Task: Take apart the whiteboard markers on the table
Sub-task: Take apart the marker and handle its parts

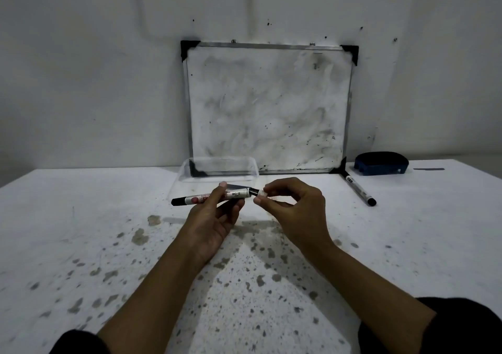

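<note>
My left hand holds a white whiteboard marker with a black cap at its left end, lying level above the table. At the marker's right end a short black piece sticks out of the barrel. My right hand pinches a small white end piece right at that black tip. A second marker, white with black ends, lies on the table to the right, by the whiteboard's lower right corner.
A smudged whiteboard leans against the wall behind my hands. A clear plastic tray sits in front of it. A blue eraser rests at the back right. The white table is stained with dark spots.
</note>
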